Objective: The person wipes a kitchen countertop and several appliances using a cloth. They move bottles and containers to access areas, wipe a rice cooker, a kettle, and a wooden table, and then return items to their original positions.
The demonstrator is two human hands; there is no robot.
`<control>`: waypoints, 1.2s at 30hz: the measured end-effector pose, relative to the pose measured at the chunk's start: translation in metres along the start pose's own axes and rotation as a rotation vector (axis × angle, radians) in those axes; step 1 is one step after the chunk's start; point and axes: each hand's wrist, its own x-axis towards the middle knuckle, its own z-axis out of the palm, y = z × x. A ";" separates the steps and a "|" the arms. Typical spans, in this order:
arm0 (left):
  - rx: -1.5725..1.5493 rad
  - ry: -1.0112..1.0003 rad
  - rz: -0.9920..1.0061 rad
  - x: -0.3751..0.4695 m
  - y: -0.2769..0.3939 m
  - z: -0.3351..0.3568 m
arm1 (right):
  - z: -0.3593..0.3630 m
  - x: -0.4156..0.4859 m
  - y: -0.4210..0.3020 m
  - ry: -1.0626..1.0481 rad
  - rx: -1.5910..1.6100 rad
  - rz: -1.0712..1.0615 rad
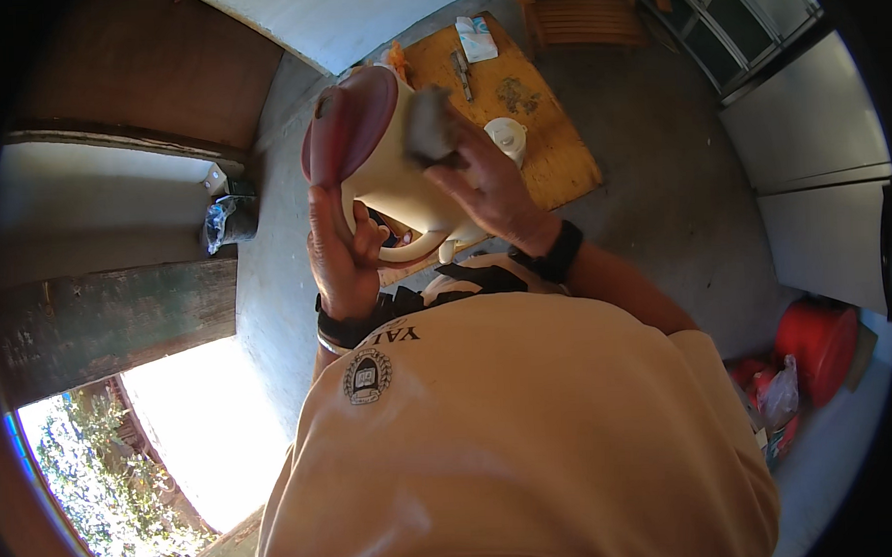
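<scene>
A cream plastic jug (390,162) with a maroon top part (363,123) is held tilted above the wooden table. My left hand (340,245) grips it at the handle (415,248), the thumb lying along the maroon part and the fingers curled through the loop. A grey cloth or pad (427,124), blurred, is in my right hand (494,188). It lies against the cream side of the jug or just over it; the contact is hard to tell. My right fingers are partly hidden behind the pad.
The low wooden table (560,157) bears a white lidded container (509,138), a dark narrow tool (462,75), a tissue pack (477,38) and an orange bag (397,59). Beyond stands a wooden chair (588,19). A refrigerator (816,118) and red tub (813,347) are at right.
</scene>
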 end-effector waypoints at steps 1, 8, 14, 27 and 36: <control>-0.007 0.032 -0.009 0.000 0.000 0.001 | 0.008 0.003 -0.005 0.028 -0.057 -0.128; -0.056 -0.048 0.010 0.001 0.005 -0.013 | -0.019 -0.031 0.027 -0.269 -0.425 -0.474; 0.025 -0.058 0.032 0.001 0.009 -0.023 | -0.031 -0.042 0.033 -0.160 0.024 0.210; 0.432 -0.246 0.132 -0.010 0.005 -0.027 | -0.020 -0.005 0.051 -0.154 0.444 0.565; 0.264 -0.001 -0.002 0.012 -0.012 -0.029 | 0.019 0.004 0.003 -0.146 -0.114 -0.157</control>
